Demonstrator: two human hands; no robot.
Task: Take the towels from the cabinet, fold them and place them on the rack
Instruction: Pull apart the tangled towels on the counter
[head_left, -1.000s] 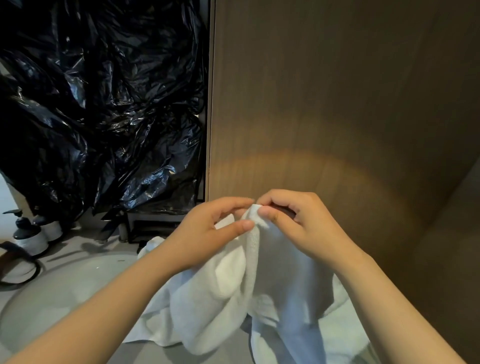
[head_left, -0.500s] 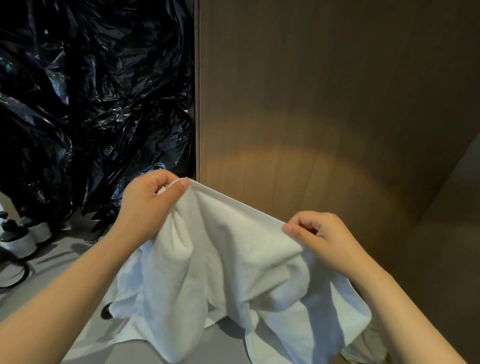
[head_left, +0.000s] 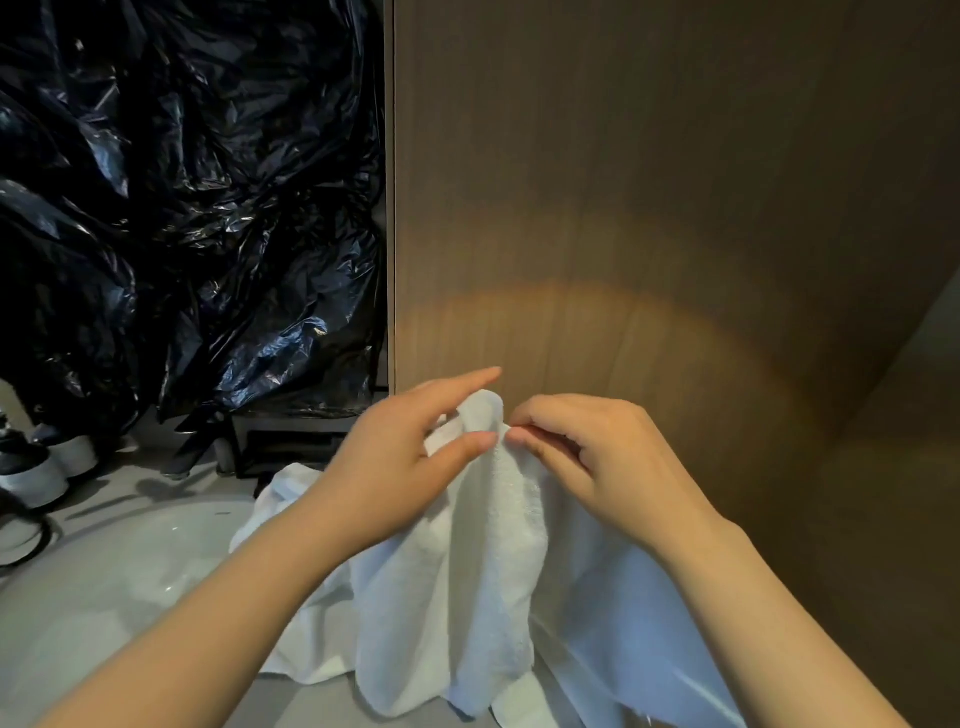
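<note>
A white towel (head_left: 488, 561) hangs bunched in front of me, its lower part draped over the counter. My left hand (head_left: 395, 467) pinches its top edge between thumb and fingers, index finger pointing up. My right hand (head_left: 587, 462) pinches the same edge right beside it, fingers curled. The two hands almost touch at the towel's top. More white cloth (head_left: 291, 499) lies on the counter behind the left wrist. No rack is in view.
A brown wooden panel (head_left: 649, 208) rises straight ahead. Crumpled black plastic sheeting (head_left: 182, 208) fills the left. A white basin (head_left: 104, 582) is set in the grey counter at lower left, with dispenser bottles (head_left: 47, 467) at the far left edge.
Half a second ago my hands held the towel's edge spread wide apart. They have come back together at the centre, and the towel now hangs doubled and bunched.
</note>
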